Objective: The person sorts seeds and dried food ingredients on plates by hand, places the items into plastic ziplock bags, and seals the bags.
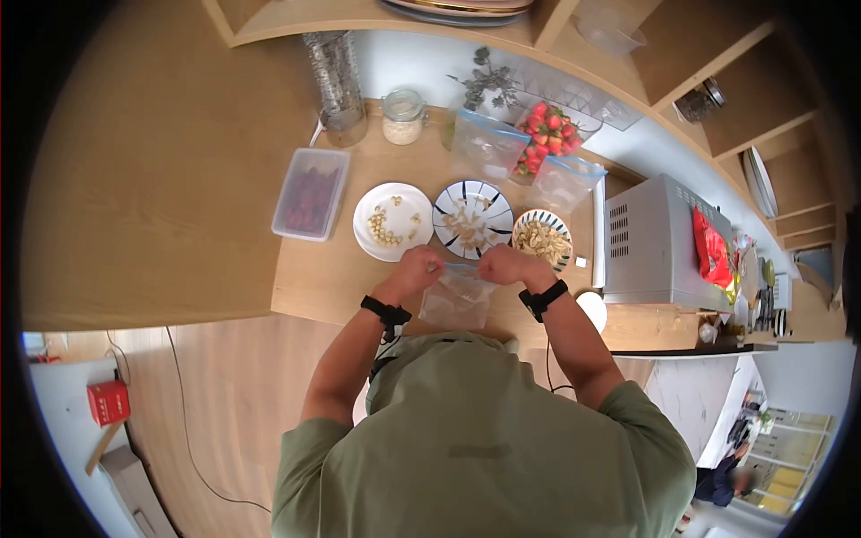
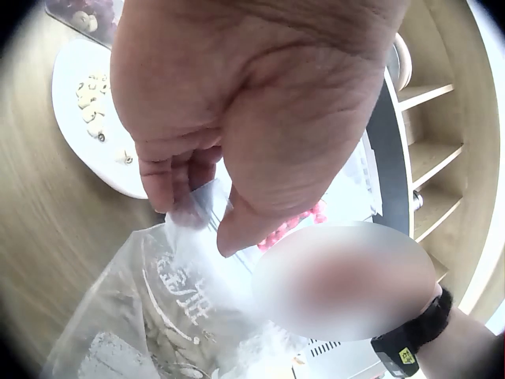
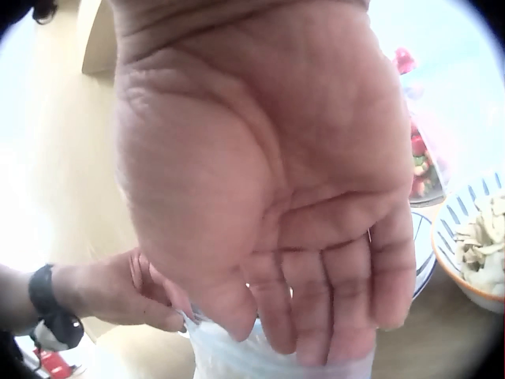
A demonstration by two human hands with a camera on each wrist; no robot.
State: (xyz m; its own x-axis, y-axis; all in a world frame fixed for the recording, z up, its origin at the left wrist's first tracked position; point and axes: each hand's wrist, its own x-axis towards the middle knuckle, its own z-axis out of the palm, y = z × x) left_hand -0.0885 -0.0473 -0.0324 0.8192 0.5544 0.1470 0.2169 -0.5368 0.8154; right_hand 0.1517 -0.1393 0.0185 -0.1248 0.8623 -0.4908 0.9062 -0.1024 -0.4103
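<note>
A clear zip bag (image 1: 456,300) with pale contents hangs at the table's front edge, held by its top. My left hand (image 1: 418,272) pinches the bag's left top corner between thumb and fingers; in the left wrist view the hand (image 2: 252,110) grips the plastic of the bag (image 2: 181,300), which has white printing. My right hand (image 1: 511,267) pinches the right end of the top; in the right wrist view the hand (image 3: 268,181) has its fingertips on the rim of the bag (image 3: 245,351). Just beyond are a white plate (image 1: 392,247) and a blue-striped plate (image 1: 443,220).
A bowl of pale slices (image 1: 542,240) stands right of the plates. A lidded box (image 1: 311,193) lies left. Behind are a glass jar (image 1: 403,117), strawberries (image 1: 549,134) and two zip bags (image 1: 489,143). A microwave (image 1: 641,238) stands right, below shelves.
</note>
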